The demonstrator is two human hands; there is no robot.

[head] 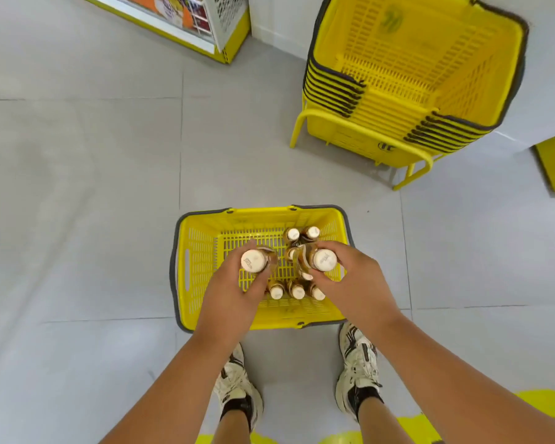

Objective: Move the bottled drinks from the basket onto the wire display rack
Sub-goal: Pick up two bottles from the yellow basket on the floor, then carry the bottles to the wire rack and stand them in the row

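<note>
A yellow shopping basket [199, 251] with a grey rim stands on the floor right in front of my feet. Several amber bottled drinks with white caps stand inside it, two at the back [302, 233] and three at the front [297, 291]. My left hand [234, 290] is shut on one bottle [253, 260], held above the basket's middle. My right hand [353, 280] is shut on another bottle [325, 259] just to the right of it. The wire display rack is not clearly in view.
A stack of empty yellow baskets [414, 75] sits on a yellow frame at the upper right, beside a white counter. A yellow-edged shelf unit [189, 24] stands at the top left. Grey floor tiles surround the basket; my two sneakers are below it.
</note>
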